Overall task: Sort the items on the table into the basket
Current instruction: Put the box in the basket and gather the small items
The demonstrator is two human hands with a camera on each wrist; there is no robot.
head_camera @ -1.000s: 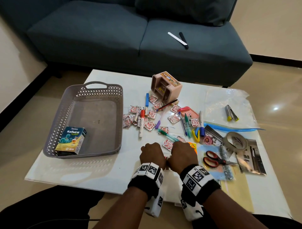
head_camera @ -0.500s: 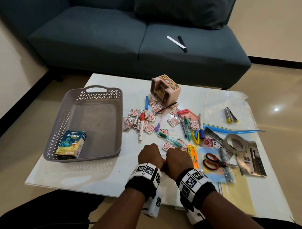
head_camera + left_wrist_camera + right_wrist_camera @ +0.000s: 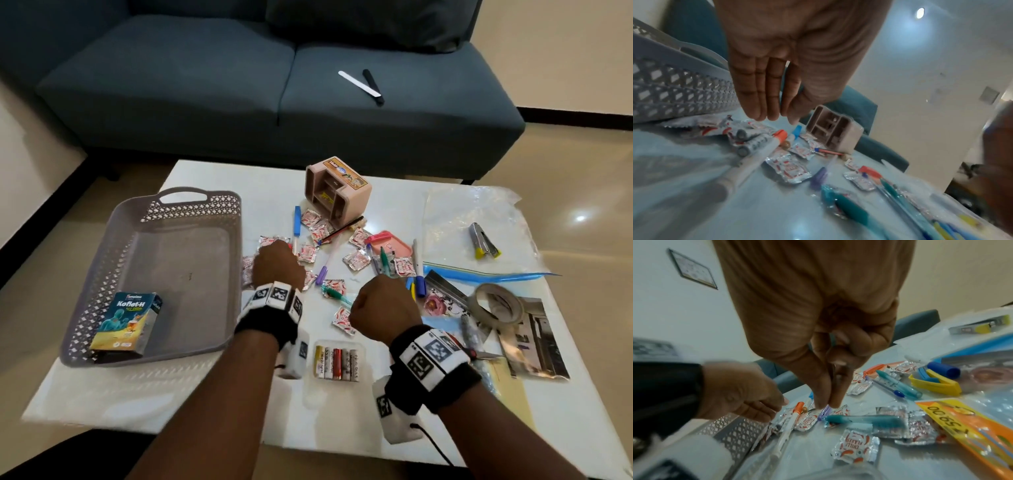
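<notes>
The grey basket [image 3: 102, 274] stands at the table's left with a Koflet-H box [image 3: 126, 325] inside. My left hand [image 3: 277, 263] hovers just right of the basket, fingers [image 3: 764, 104] straight and empty above sachets [image 3: 789, 168], loose batteries and an orange-capped marker [image 3: 760, 149]. My right hand [image 3: 380, 305] is curled like a fist; thumb and forefinger [image 3: 828, 402] touch, and nothing shows between them. It hangs above a purple pen [image 3: 824, 412] and a teal pen [image 3: 863, 419]. A battery pack [image 3: 337, 363] lies between my wrists.
A pink organiser [image 3: 337, 192] stands at the back of the table. To the right are a stapler [image 3: 483, 241] on a clear zip bag [image 3: 472, 212], a tape roll [image 3: 498, 305] and photos [image 3: 537, 339]. A blue sofa [image 3: 239, 85] is behind.
My hands, together at the near edge before, have parted. The left went forward toward the sachets by the basket, the right forward and right. The battery pack now lies uncovered.
</notes>
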